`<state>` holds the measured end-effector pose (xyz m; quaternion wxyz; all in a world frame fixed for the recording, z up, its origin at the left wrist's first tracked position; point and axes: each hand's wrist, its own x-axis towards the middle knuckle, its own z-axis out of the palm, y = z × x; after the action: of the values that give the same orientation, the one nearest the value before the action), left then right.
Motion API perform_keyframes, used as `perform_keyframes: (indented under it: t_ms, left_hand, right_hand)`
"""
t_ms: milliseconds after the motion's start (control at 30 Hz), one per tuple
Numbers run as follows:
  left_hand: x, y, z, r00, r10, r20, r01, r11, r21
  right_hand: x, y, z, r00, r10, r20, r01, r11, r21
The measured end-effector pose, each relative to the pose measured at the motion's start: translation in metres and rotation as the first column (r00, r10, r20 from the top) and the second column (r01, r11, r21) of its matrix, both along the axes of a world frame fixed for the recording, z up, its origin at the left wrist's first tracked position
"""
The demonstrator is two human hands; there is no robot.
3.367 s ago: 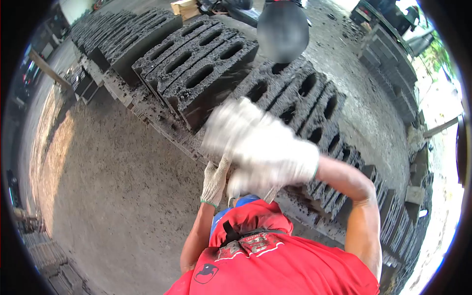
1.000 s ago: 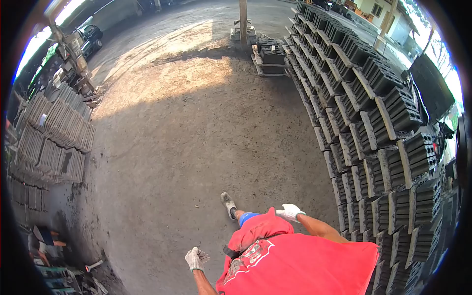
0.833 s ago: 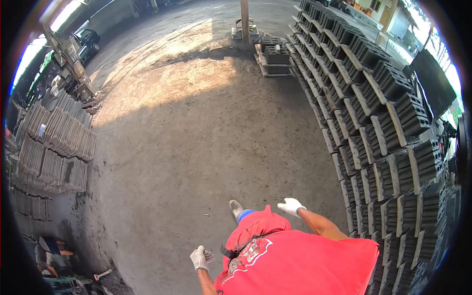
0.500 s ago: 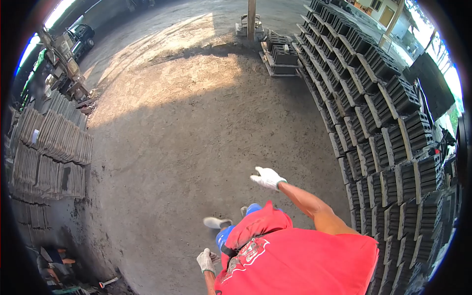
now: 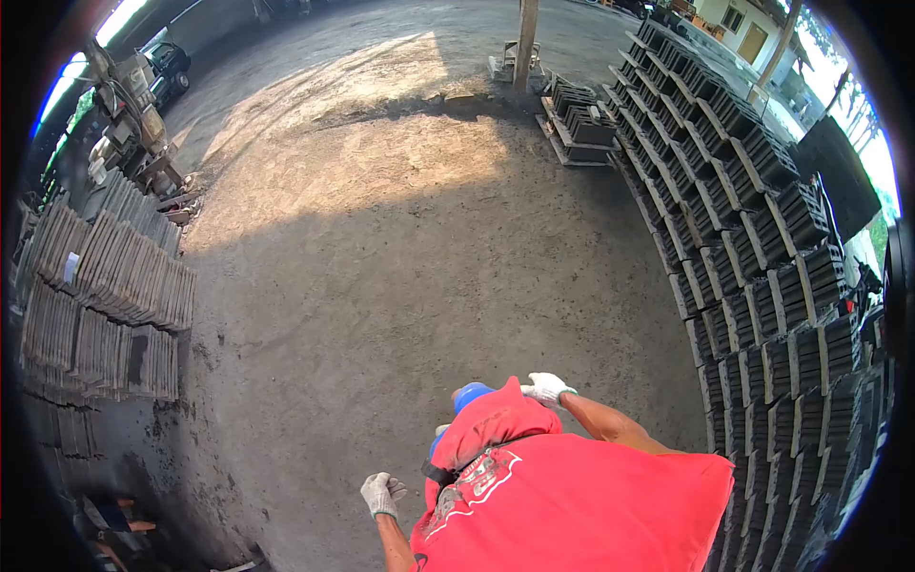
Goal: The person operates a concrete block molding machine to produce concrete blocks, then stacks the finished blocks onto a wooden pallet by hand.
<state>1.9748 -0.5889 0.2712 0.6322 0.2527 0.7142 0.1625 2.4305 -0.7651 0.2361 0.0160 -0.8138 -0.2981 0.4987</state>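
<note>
My left hand [image 5: 381, 496], in a pale knitted glove, is at the lower middle, beside the red shirt [image 5: 581, 496]. Its fingers bend loosely, the thumb stands apart, and nothing shows in it. On the other side, my right hand [image 5: 549, 389], gloved in white, hangs in front of the shirt's right edge with its fingers partly spread and no object in it. Bare grey ground [image 5: 400, 315] lies beyond both hands. Below the shirt's front edge, blue clothing [image 5: 471, 395] shows on the legs.
Tall rows of dark blocks on boards [image 5: 762, 276] line the right. Stacked boards [image 5: 124, 276] stand at left, near a machine [image 5: 133, 110]. Farther off are a post [image 5: 525, 43], a small block stack [image 5: 581, 124] and a vehicle [image 5: 169, 69]. A person's arm [image 5: 141, 525] shows at lower left.
The view has shifted, with the surroundings now a little farther right and lower. My right hand has dropped back toward the body; my left hand is slightly higher and farther left. The feet are less visible.
</note>
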Motion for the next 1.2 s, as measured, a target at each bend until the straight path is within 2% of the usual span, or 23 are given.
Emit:
perform_keyframes:
  t_ms: [167, 233, 300, 367, 433, 500, 567, 633, 667, 767, 833, 900, 967, 1033, 1100, 1200]
  left_hand:
    - [-0.005, 0.104, 0.011, 0.997, -0.045, -0.055, 0.048, 0.998, 0.05]
    - [-0.008, 0.141, 0.004, 0.998, -0.064, -0.026, 0.066, 0.994, 0.087]
    - [-0.016, 0.166, -0.006, 0.997, -0.072, -0.028, 0.073, 0.996, 0.058]
    - [-0.017, 0.19, -0.005, 0.988, -0.107, -0.112, 0.11, 0.994, 0.027]
    - [-0.019, 0.212, -0.011, 0.993, -0.004, -0.117, 0.005, 1.0, 0.01]
    - [-0.024, 0.237, -0.006, 0.989, 0.005, -0.15, -0.001, 1.0, 0.031]
    - [-0.038, 0.254, -0.003, 0.983, 0.014, -0.183, -0.005, 0.999, 0.052]
    - [-0.064, 0.269, -0.009, 0.959, 0.011, -0.283, -0.018, 1.0, -0.022]
    - [-0.071, 0.287, -0.006, 0.944, -0.089, -0.318, 0.089, 0.996, -0.014]
    - [-0.116, 0.344, -0.035, 0.956, -0.076, -0.283, 0.094, 0.994, 0.049]
    - [-0.154, 0.374, -0.046, 0.961, -0.155, -0.231, 0.18, 0.979, 0.095]
    - [-0.187, 0.395, -0.052, 0.966, -0.12, -0.23, 0.146, 0.984, 0.102]
    - [-0.225, 0.422, -0.048, 0.976, -0.081, -0.202, 0.094, 0.994, 0.056]
    - [-0.263, 0.446, -0.041, 0.989, 0.012, -0.15, -0.019, 0.999, -0.044]
    - [-0.297, 0.477, -0.025, 0.985, -0.003, -0.173, -0.004, 0.999, -0.04]
    - [-0.349, 0.522, -0.029, 0.977, 0.191, -0.095, -0.198, 0.977, -0.077]
  right_hand:
    - [-0.018, 0.087, -0.012, 0.999, 0.005, 0.039, -0.006, 1.0, 0.026]
    - [-0.011, 0.15, -0.003, 0.998, -0.045, 0.036, 0.043, 0.998, 0.037]
    - [-0.006, 0.199, -0.019, 0.997, -0.065, 0.045, 0.062, 0.996, 0.071]
    - [-0.004, 0.246, -0.032, 0.989, -0.091, 0.119, 0.073, 0.987, 0.146]
    - [0.003, 0.311, -0.035, 0.992, -0.021, 0.121, 0.005, 0.992, 0.128]
    - [0.003, 0.392, -0.037, 0.997, 0.031, 0.068, -0.039, 0.992, 0.119]
    - [-0.028, 0.452, -0.032, 0.995, 0.034, 0.095, -0.055, 0.971, 0.232]
    - [-0.065, 0.53, -0.009, 0.992, 0.128, 0.006, -0.126, 0.962, 0.241]
    - [-0.085, 0.564, -0.009, 0.992, 0.129, 0.014, -0.126, 0.94, 0.316]
    - [-0.14, 0.646, -0.007, 0.987, 0.16, 0.026, -0.155, 0.886, 0.438]
    - [-0.174, 0.676, 0.004, 0.981, 0.19, 0.031, -0.182, 0.856, 0.484]
    - [-0.207, 0.694, 0.016, 0.954, 0.298, 0.042, -0.292, 0.885, 0.363]
    - [-0.243, 0.711, 0.007, 0.957, 0.278, 0.083, -0.288, 0.87, 0.4]
    - [-0.277, 0.726, 0.008, 0.947, 0.319, 0.027, -0.311, 0.898, 0.31]
    - [-0.31, 0.747, 0.007, 0.947, 0.318, 0.045, -0.315, 0.894, 0.319]
    - [-0.344, 0.792, 0.0, 0.93, 0.368, 0.007, -0.355, 0.893, 0.275]
